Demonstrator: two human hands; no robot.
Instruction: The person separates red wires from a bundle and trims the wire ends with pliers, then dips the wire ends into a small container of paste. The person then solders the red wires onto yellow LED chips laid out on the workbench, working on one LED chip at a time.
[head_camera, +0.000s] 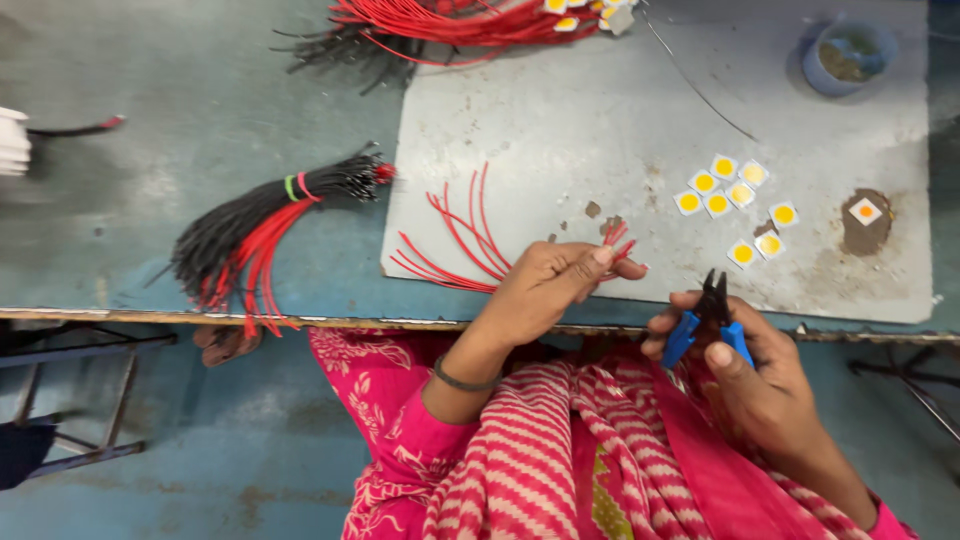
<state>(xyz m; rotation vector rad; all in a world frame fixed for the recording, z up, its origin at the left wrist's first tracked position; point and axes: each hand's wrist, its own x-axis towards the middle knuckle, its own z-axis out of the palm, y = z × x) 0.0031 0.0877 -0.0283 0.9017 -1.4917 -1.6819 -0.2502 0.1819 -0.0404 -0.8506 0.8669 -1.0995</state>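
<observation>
Red thin insulated wires (470, 240) fan across grey metal sheet (560, 120) on tabletop, near ends gathered in left hand (545, 285); fingers pinched shut on bunch, keeping tips level. Right hand (745, 365) wraps small blue-handled cutting pliers (710, 320), jaws up beside those tips, fingers clamped around handles. Square white chips with yellow centres (735, 195) lie clustered beyond.

Open grey mat (560, 110) at frame centre offers passage; loose red wires (455, 235) block its lower left, square yellow chips (735, 200) its right, a banded wire bundle (255, 230) the table's left.
</observation>
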